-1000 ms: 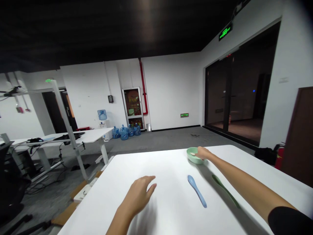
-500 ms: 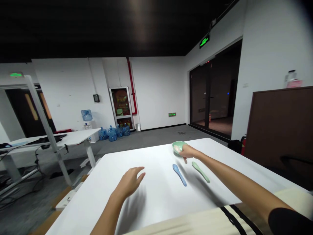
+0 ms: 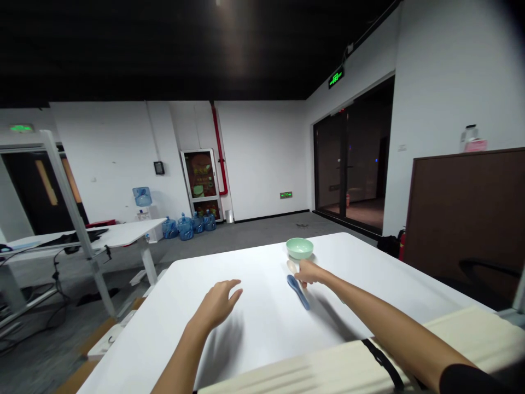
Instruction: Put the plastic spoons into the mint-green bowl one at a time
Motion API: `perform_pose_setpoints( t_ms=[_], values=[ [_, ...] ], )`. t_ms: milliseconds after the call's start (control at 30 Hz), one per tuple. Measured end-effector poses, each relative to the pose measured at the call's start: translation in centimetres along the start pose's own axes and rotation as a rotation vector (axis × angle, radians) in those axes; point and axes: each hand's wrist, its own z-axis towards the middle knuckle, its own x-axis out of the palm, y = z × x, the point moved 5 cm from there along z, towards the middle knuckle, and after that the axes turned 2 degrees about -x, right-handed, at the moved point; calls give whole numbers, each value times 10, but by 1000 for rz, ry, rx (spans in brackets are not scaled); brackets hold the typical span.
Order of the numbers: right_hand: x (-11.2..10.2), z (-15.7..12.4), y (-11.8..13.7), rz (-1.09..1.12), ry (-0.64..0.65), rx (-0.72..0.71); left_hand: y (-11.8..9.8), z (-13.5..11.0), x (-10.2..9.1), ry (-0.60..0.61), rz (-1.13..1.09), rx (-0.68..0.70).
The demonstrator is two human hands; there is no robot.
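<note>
My right hand [image 3: 310, 272] is closed around the handle of a pale spoon [image 3: 292, 267], whose bowl sticks out to the left of my fingers. That hand hangs just over a blue plastic spoon [image 3: 299, 294] lying on the white table [image 3: 361, 257]. Behind them stands a pale green bowl [image 3: 299, 248], apart from my fingers. My left hand [image 3: 215, 303] hovers over the table's middle with its fingers spread, touching nothing.
A cream padded item with a black strap [image 3: 311, 375] lies across the table's near edge. A dark brown board [image 3: 463, 219] stands to the right, with a fire extinguisher [image 3: 402, 246] beside it. Blue water jugs [image 3: 184, 227] and another white desk [image 3: 82, 235] are farther off.
My right hand has moved from the bowl's rim down over the blue spoon. The pale green spoon no longer lies at the right of the blue one. My view has shifted slightly.
</note>
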Motion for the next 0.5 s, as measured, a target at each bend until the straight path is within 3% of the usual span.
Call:
perform_pose_setpoints(
  t_ms=[500],
  values=[
    [8, 1, -15, -48, 37, 46, 0, 1, 1, 3, 0, -13]
  ],
)
